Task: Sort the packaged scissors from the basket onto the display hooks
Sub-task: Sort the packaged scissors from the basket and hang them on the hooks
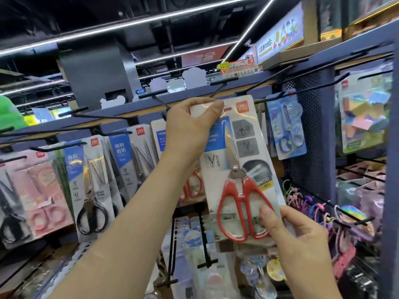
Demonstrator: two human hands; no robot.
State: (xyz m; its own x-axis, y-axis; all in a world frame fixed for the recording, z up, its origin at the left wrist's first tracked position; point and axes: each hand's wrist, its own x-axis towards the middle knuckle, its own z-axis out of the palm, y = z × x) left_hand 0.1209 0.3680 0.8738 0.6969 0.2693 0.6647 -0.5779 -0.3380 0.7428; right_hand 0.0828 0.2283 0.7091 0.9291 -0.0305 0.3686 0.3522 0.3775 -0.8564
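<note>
A pack of red-handled scissors (239,169) is held up against the display rack, tilted slightly left. My left hand (190,126) pinches its top left corner, close to a black display hook (218,89). My right hand (302,236) grips the pack's bottom right corner, thumb on the front. Behind the pack another red-handled pack (192,186) hangs partly hidden. The basket is not in view.
Black-handled scissor packs (90,182) and pink packs (41,190) hang to the left. A blue-handled pack (287,126) hangs to the right beside a perforated panel (306,152). Several bare hooks (287,72) jut from the top rail. Lower hooks carry stationery and hair ties (313,208).
</note>
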